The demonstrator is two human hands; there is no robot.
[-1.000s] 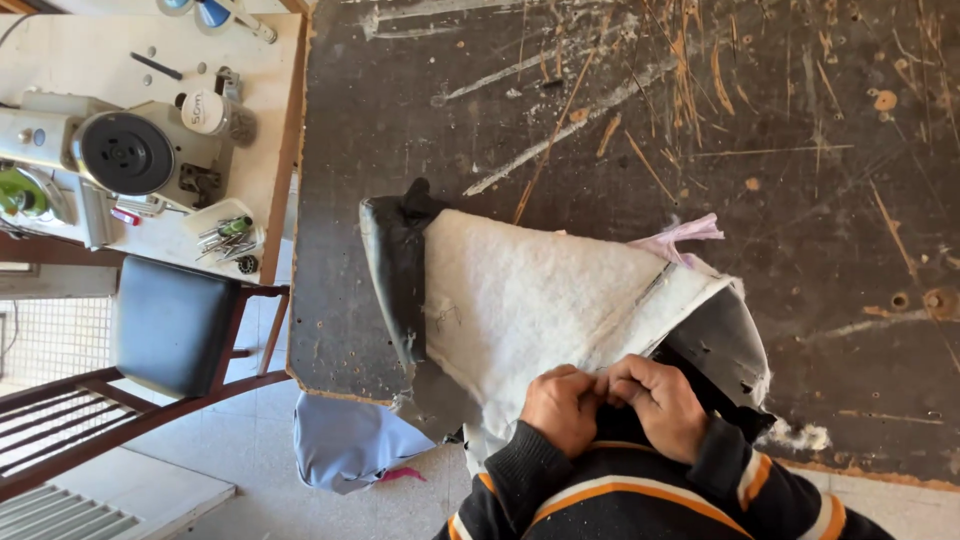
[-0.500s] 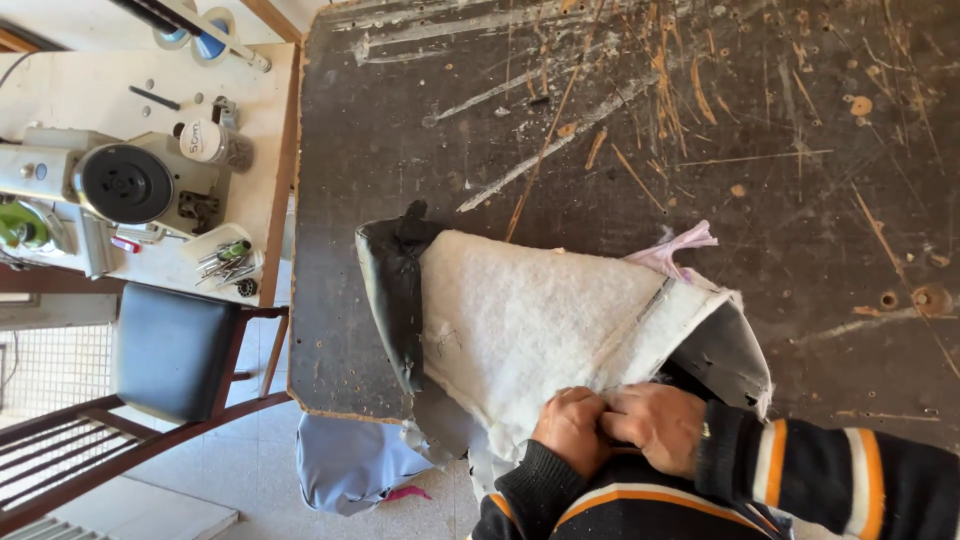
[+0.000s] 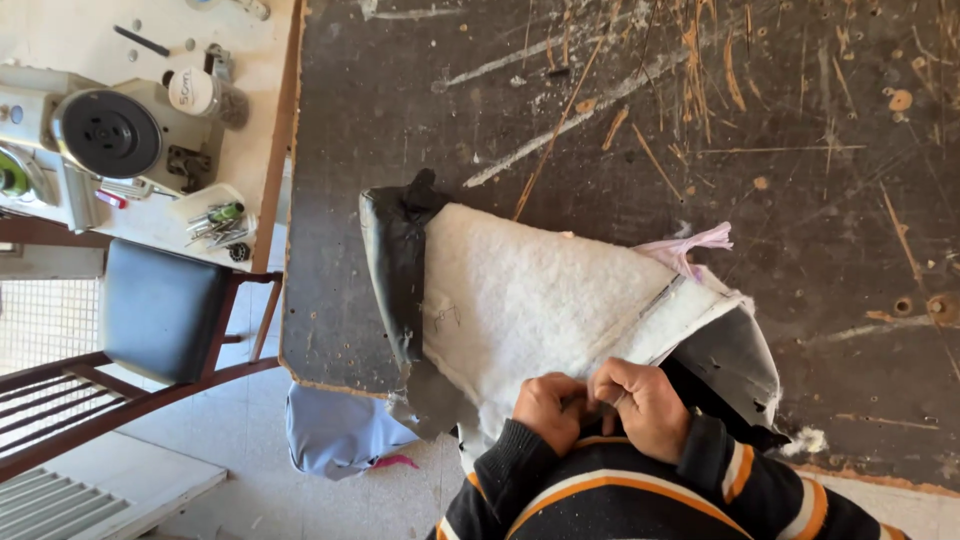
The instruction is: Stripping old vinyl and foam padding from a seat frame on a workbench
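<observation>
At the workbench's [image 3: 420, 90] near edge, I am pinching both hands together on the hem of the white-padded cover [image 3: 530, 300], left hand [image 3: 550, 410] touching right hand [image 3: 645, 405]; I judge I am folding its edge, needing a firm, even grip next.

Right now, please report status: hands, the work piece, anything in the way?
Left hand and right hand together, pinching near edge of white padded cover. Cover lies on dark scratched table. Nothing blocks hands.
</observation>
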